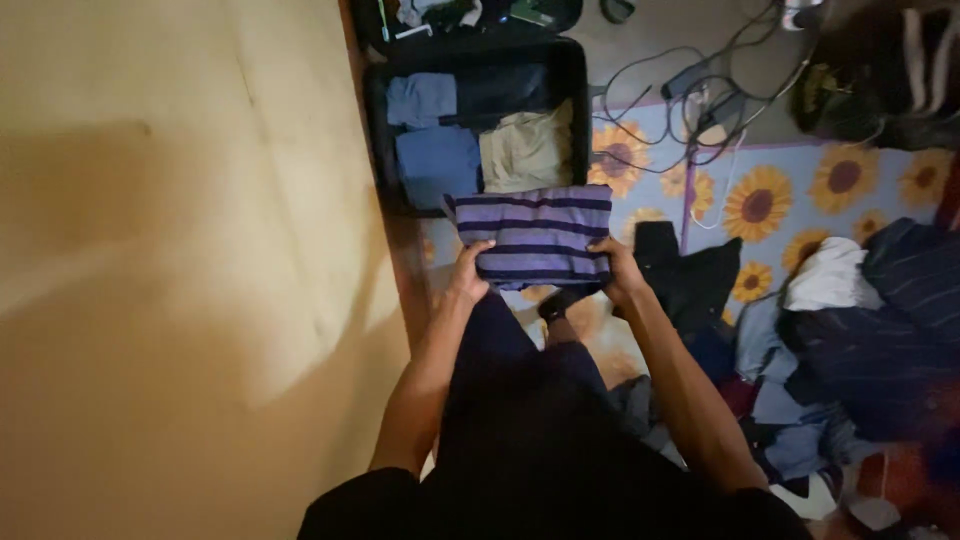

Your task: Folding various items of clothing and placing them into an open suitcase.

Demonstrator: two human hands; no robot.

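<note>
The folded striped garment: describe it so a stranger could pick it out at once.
Start at the open black suitcase lying on the sunflower-patterned mat beside the tan wall. Just in front of its near edge, the left hand and right hand hold the folded garment by its two near corners. It alone has purple and dark horizontal stripes; the folded clothes in the suitcase are plain blue or beige.
</note>
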